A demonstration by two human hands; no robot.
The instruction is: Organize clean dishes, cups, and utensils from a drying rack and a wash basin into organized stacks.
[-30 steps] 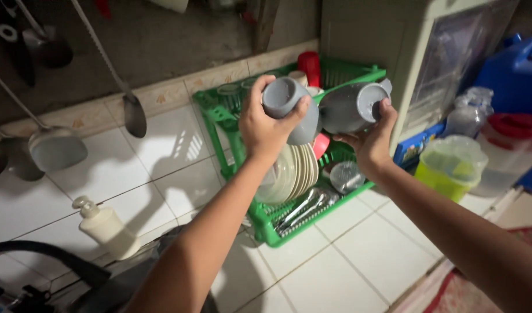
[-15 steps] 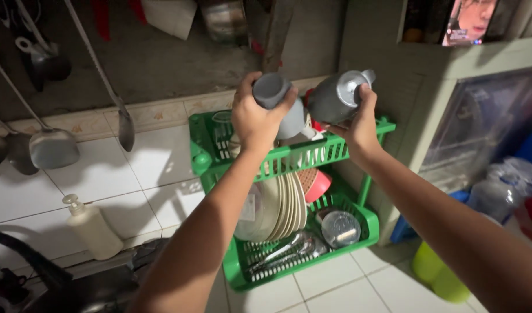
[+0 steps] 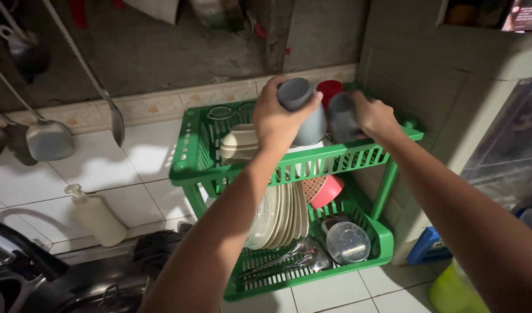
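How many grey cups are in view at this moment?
2. One grey cup is in the left hand, the other grey cup in the right hand, both over the green rack top tier. More may be hidden behind.

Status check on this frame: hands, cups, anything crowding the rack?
Left hand grips one grey cup; right hand grips the other grey cup. Both over the green rack top tier. Red cup close behind.

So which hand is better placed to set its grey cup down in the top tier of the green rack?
Probably the right hand: its grey cup sits low inside the green rack's top tier. The left hand holds its cup higher, above the front rail.
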